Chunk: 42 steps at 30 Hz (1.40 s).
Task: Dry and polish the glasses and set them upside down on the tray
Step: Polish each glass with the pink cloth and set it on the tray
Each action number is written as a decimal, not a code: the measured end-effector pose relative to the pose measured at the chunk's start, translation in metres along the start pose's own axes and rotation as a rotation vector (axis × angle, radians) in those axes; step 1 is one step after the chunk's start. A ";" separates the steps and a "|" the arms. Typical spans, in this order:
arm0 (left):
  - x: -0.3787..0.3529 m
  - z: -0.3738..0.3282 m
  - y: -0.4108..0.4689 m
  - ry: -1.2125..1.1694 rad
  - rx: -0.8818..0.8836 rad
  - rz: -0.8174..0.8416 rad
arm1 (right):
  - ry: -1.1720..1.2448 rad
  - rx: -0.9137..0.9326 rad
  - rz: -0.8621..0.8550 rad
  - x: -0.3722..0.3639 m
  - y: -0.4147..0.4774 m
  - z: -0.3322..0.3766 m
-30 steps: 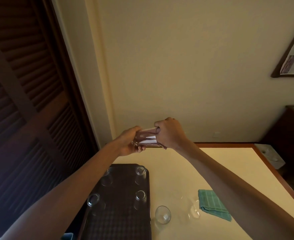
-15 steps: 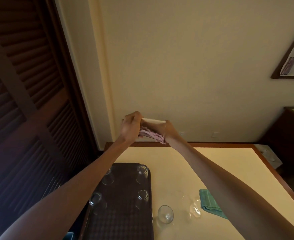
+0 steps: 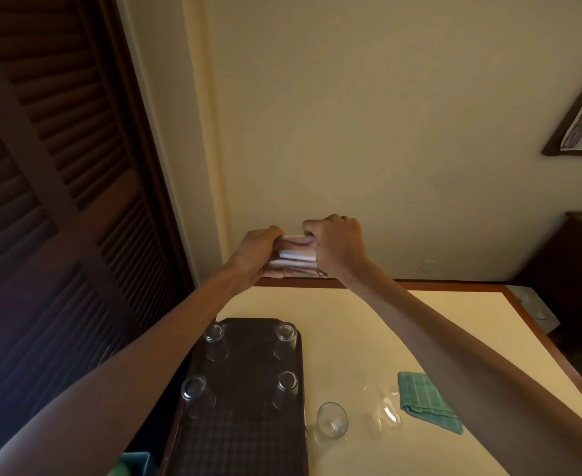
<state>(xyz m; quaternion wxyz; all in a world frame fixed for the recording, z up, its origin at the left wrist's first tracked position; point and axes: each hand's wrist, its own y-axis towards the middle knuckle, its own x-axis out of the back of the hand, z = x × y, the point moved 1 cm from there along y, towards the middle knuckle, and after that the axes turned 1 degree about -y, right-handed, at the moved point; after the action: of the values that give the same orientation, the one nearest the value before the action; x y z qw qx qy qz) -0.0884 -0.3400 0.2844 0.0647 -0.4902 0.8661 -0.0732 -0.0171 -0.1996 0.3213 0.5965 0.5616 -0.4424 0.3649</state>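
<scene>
Wall (image 3: 385, 132): seen filling the upper frame, pale yellow; a framed picture (image 3: 581, 128) is hung at 2 o'clock, cut by the edge.
Louvred door (image 3: 49, 187): placed at 9 o'clock, dark brown, slats shown running the full height.
Table (image 3: 420, 338): cream top edged in brown wood, spread from the centre toward 4 o'clock; a dark cabinet (image 3: 578, 255) is seen beyond it at 3 o'clock.
Tray (image 3: 245, 424): dark and textured, laid on the table's left side at 6 o'clock; four glasses are stood on it upside down, two at the far end (image 3: 214, 333) (image 3: 286, 333) and two nearer (image 3: 193, 388) (image 3: 287, 381), kept well apart.
Green cloth (image 3: 427, 400): folded, laid on the table at 5 o'clock, clear of the tray.
Loose glass (image 3: 332, 420): stood on the table just beside the tray's right edge; another clear glass (image 3: 385, 410) is faintly made out between it and the green cloth, its posture not discernible.
Held glass (image 3: 296, 257): raised above the table's far edge near the centre, turned on its side, wrapped in a pink cloth (image 3: 294, 242).
Left hand (image 3: 258, 250): closed round the glass's left end; fingers curled under it.
Right hand (image 3: 337, 245): clenched on the pink cloth at the glass's right end; whether fingers are pushed inside cannot be told.
</scene>
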 end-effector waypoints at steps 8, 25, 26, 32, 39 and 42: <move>0.010 0.001 0.001 0.306 -0.629 -0.123 | 1.180 -0.582 0.272 -0.047 -0.004 0.005; 0.010 -0.017 -0.003 0.319 -0.586 -0.114 | 1.313 -0.536 0.273 -0.055 0.005 0.001; 0.010 -0.014 -0.004 0.327 -0.625 -0.115 | 1.420 -0.678 0.426 -0.057 0.003 0.000; 0.015 -0.004 -0.004 0.039 -0.454 0.044 | 0.559 -0.319 0.170 -0.011 0.003 0.002; 0.008 -0.005 -0.006 0.095 -0.211 -0.049 | 0.045 -0.066 -0.054 0.017 -0.016 0.012; 0.010 -0.008 -0.008 0.189 -0.411 -0.112 | 0.535 -0.273 0.029 -0.014 -0.011 0.010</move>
<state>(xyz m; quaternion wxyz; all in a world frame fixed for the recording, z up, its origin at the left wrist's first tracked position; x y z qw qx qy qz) -0.0879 -0.3519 0.2935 -0.1219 -0.5312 0.8366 0.0558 -0.0126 -0.2095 0.3041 0.7566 0.3538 -0.3223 0.4454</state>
